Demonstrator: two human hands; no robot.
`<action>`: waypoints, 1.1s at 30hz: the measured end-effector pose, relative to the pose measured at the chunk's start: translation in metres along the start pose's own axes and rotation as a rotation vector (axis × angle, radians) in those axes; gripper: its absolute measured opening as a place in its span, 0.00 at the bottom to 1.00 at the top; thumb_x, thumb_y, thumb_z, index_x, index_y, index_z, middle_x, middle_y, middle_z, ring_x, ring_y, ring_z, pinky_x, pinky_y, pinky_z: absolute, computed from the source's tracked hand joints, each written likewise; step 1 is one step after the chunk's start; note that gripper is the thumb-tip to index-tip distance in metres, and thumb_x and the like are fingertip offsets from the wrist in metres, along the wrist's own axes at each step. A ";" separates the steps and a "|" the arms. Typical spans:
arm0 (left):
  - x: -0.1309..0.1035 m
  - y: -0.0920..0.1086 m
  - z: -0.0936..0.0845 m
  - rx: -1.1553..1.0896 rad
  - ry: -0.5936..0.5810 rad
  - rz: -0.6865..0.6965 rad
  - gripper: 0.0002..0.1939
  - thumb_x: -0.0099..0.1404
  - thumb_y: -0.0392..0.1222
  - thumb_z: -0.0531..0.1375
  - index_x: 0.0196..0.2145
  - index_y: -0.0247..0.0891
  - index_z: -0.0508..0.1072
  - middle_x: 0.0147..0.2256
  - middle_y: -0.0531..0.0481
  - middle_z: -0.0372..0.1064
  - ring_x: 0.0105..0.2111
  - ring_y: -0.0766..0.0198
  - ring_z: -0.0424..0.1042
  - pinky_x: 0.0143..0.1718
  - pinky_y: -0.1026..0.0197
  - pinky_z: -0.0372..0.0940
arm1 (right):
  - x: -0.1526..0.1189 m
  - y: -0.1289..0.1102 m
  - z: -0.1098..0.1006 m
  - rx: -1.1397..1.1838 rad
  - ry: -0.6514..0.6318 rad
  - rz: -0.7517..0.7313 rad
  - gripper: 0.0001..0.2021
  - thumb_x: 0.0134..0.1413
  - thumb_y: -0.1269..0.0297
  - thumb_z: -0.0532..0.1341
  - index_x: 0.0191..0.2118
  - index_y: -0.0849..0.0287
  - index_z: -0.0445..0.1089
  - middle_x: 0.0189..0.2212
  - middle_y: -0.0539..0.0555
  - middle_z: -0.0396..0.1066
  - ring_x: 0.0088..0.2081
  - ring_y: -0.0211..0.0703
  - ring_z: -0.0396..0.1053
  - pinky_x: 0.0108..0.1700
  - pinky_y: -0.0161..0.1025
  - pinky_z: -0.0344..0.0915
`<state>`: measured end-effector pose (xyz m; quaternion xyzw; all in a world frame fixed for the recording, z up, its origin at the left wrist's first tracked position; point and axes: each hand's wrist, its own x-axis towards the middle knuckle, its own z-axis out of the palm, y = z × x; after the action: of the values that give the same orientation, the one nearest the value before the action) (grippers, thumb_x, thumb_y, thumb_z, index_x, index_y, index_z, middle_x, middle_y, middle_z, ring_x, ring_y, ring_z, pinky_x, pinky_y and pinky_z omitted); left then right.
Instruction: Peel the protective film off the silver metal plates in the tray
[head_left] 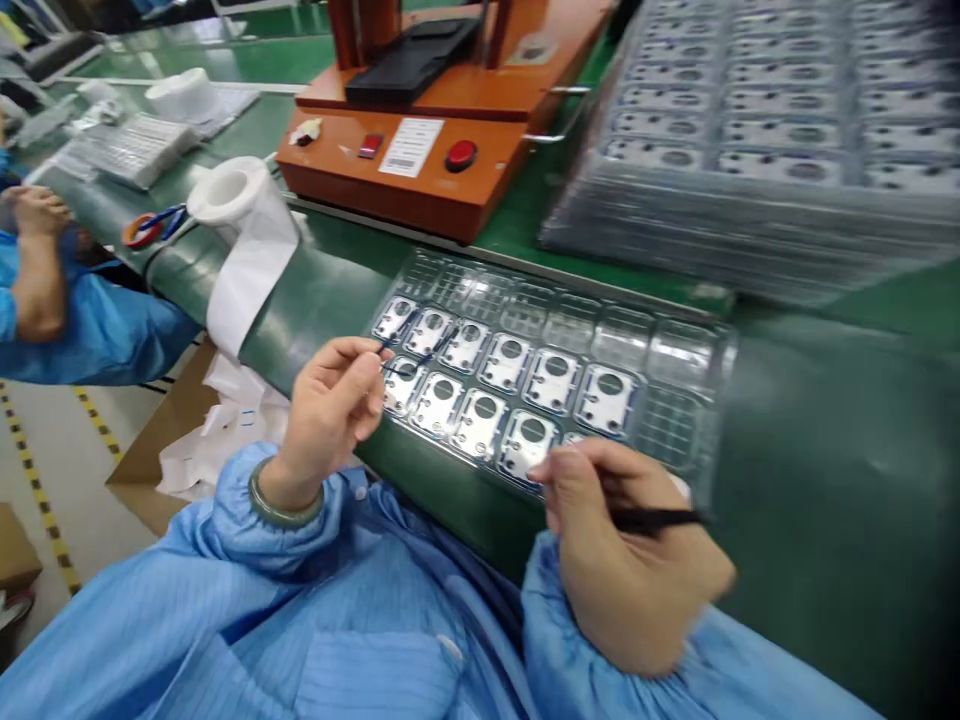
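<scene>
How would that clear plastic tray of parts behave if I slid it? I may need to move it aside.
The clear tray looks thin and moulded, so it would probably flex. It seems light, likely sliding easily on the smooth green belt. The small white parts sit loose in pockets and might jostle.

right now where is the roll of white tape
In the head view the roll of white tape stands left of centre on the green bench, beside the orange machine and just right of the scissors.

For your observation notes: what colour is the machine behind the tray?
Orange, the machine, clearest in the head view, behind the clear tray.
</scene>
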<state>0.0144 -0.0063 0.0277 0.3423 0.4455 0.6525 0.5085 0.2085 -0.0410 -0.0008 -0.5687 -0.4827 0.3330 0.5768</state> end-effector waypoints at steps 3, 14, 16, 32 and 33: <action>-0.011 -0.018 0.036 -0.105 -0.150 -0.248 0.12 0.55 0.46 0.69 0.32 0.39 0.73 0.28 0.53 0.70 0.17 0.77 0.57 0.10 0.76 0.48 | 0.004 -0.004 -0.003 0.085 0.022 0.045 0.11 0.60 0.56 0.61 0.32 0.58 0.73 0.22 0.49 0.71 0.15 0.30 0.57 0.20 0.35 0.58; -0.037 -0.043 0.076 -0.175 -0.353 -0.560 0.10 0.58 0.47 0.67 0.32 0.39 0.72 0.21 0.55 0.64 0.16 0.77 0.51 0.13 0.75 0.46 | 0.006 0.005 -0.038 0.335 -0.060 0.200 0.11 0.51 0.55 0.67 0.36 0.56 0.72 0.21 0.45 0.67 0.18 0.30 0.55 0.20 0.32 0.56; -0.039 -0.045 0.077 -0.170 -0.353 -0.565 0.10 0.58 0.46 0.67 0.31 0.39 0.72 0.25 0.54 0.67 0.17 0.77 0.53 0.13 0.75 0.47 | 0.006 0.002 -0.036 0.309 -0.046 0.198 0.10 0.51 0.56 0.67 0.32 0.57 0.71 0.20 0.45 0.66 0.17 0.29 0.55 0.20 0.32 0.56; -0.027 -0.029 0.069 0.448 -0.557 -0.183 0.10 0.64 0.45 0.62 0.41 0.37 0.72 0.25 0.56 0.63 0.18 0.75 0.61 0.18 0.70 0.59 | 0.007 0.003 -0.056 0.242 -0.044 0.292 0.11 0.51 0.55 0.67 0.30 0.57 0.71 0.19 0.46 0.66 0.20 0.32 0.60 0.23 0.34 0.60; -0.026 -0.028 0.071 0.464 -0.564 -0.184 0.10 0.64 0.45 0.62 0.40 0.37 0.73 0.23 0.57 0.62 0.19 0.75 0.60 0.19 0.70 0.58 | 0.007 0.003 -0.057 0.236 -0.069 0.299 0.11 0.51 0.55 0.67 0.29 0.56 0.71 0.19 0.46 0.65 0.20 0.32 0.60 0.23 0.34 0.60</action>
<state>0.0947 -0.0121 0.0277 0.5732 0.4528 0.3659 0.5766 0.2644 -0.0529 0.0044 -0.5506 -0.3697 0.4886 0.5669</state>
